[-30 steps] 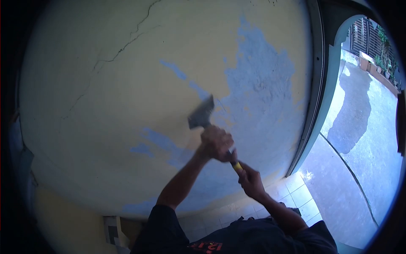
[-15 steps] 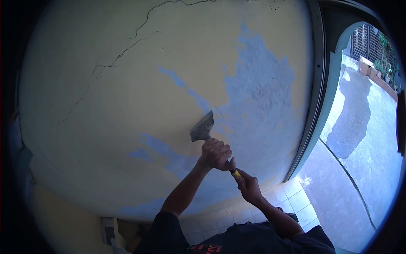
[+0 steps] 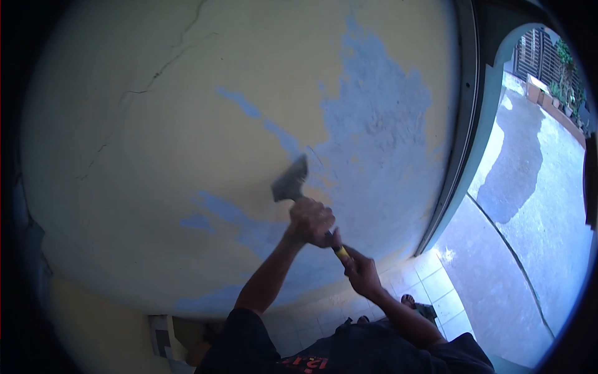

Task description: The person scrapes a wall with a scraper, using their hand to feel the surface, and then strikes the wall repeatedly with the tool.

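Note:
A wide-bladed scraper (image 3: pixel 291 181) lies with its blade against the yellow wall (image 3: pixel 187 137), beside a bluish patch (image 3: pixel 380 118) where the yellow coat is absent. My left hand (image 3: pixel 311 221) is wrapped round the upper handle just below the blade. Lower down, my right hand (image 3: pixel 362 272) grips the black and yellow end of the same handle. The blade is slightly blurred.
Thin cracks (image 3: pixel 163 68) run across the upper left wall. A dark metal frame (image 3: pixel 464 124) edges the wall at right, with a concrete yard (image 3: pixel 492 249) beyond it. Floor tiles (image 3: pixel 445 299) and my feet show below.
The scraper and both hands have shifted slightly left and up in view. The wall's cracks and patches have shifted the same way, and a foot now shows more clearly below.

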The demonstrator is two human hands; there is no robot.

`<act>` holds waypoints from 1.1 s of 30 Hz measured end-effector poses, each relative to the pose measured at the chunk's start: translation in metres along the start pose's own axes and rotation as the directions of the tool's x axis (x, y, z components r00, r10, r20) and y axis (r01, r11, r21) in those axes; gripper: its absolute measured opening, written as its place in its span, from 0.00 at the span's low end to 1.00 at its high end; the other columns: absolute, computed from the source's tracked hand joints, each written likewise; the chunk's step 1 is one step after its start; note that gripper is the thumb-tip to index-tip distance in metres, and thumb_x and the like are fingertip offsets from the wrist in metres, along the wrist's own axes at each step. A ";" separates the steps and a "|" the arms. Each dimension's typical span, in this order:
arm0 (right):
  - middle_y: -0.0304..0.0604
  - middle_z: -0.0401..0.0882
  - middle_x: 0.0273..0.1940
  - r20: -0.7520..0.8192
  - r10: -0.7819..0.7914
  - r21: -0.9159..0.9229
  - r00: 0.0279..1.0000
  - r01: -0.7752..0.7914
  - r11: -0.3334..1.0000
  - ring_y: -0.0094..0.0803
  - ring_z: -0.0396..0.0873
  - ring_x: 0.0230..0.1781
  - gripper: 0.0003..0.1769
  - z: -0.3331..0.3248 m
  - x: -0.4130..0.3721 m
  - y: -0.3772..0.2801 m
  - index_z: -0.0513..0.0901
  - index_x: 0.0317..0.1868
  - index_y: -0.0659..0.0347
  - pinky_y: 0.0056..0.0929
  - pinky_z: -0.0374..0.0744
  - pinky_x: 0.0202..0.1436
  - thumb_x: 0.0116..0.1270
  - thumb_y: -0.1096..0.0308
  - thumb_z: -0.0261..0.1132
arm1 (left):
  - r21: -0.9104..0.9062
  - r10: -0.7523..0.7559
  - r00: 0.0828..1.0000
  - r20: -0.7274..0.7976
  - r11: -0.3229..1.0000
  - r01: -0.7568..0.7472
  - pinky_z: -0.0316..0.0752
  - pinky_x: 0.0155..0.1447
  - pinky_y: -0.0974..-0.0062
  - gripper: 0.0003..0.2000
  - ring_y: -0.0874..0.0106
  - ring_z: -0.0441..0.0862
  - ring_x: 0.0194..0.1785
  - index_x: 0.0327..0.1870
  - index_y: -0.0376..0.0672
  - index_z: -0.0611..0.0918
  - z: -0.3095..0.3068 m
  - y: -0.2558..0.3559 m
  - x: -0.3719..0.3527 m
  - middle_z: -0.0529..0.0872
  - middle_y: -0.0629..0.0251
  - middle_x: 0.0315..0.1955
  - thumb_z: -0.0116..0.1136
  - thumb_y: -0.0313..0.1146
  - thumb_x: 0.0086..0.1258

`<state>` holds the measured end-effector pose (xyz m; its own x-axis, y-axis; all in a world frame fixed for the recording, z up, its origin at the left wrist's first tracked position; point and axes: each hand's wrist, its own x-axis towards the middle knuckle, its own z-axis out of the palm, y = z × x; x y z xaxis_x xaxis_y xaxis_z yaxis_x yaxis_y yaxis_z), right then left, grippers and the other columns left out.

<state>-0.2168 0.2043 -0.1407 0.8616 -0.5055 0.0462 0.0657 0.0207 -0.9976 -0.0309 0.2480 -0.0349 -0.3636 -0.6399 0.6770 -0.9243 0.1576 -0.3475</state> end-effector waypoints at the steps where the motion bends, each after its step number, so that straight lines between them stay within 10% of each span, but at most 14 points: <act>1: 0.45 0.73 0.20 -0.009 -0.101 -0.059 0.995 0.100 0.993 0.22 0.72 0.21 0.22 -0.001 0.007 -0.009 0.76 0.62 0.61 0.28 0.74 0.29 0.74 0.58 0.57 | 0.033 -0.003 0.999 -0.051 0.999 0.004 0.61 0.27 0.70 0.13 0.72 0.69 0.16 0.11 0.51 0.68 -0.004 -0.006 0.005 0.70 0.72 0.13 0.56 0.42 0.50; 12: 0.40 0.77 0.22 -0.016 0.111 -0.036 0.994 -0.111 0.993 0.23 0.77 0.23 0.20 -0.003 -0.019 0.010 0.77 0.62 0.59 0.29 0.77 0.31 0.74 0.60 0.57 | -0.036 -0.066 0.991 0.115 0.997 0.071 0.63 0.29 0.69 0.13 0.72 0.72 0.19 0.11 0.51 0.70 0.014 0.021 -0.020 0.72 0.72 0.13 0.57 0.44 0.48; 18: 0.51 0.72 0.21 0.003 -0.087 -0.032 0.996 0.087 0.996 0.26 0.70 0.20 0.20 0.001 0.011 -0.026 0.76 0.61 0.62 0.29 0.73 0.28 0.73 0.61 0.58 | 0.069 -0.008 0.999 0.033 0.998 0.006 0.63 0.28 0.69 0.12 0.72 0.72 0.19 0.11 0.51 0.71 -0.015 -0.013 0.010 0.72 0.71 0.13 0.57 0.43 0.48; 33: 0.41 0.74 0.20 0.013 -0.015 -0.034 1.000 0.015 0.999 0.23 0.75 0.22 0.21 -0.001 -0.009 -0.010 0.76 0.63 0.60 0.27 0.76 0.31 0.75 0.59 0.55 | 0.005 0.018 0.999 -0.039 1.000 -0.018 0.62 0.28 0.69 0.12 0.72 0.71 0.17 0.11 0.51 0.71 -0.002 0.002 0.003 0.73 0.71 0.13 0.56 0.43 0.48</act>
<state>-0.2255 0.2072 -0.1311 0.8672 -0.4941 0.0614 0.0615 -0.0162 -0.9980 -0.0340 0.2475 -0.0319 -0.3847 -0.6067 0.6956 -0.9171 0.1657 -0.3627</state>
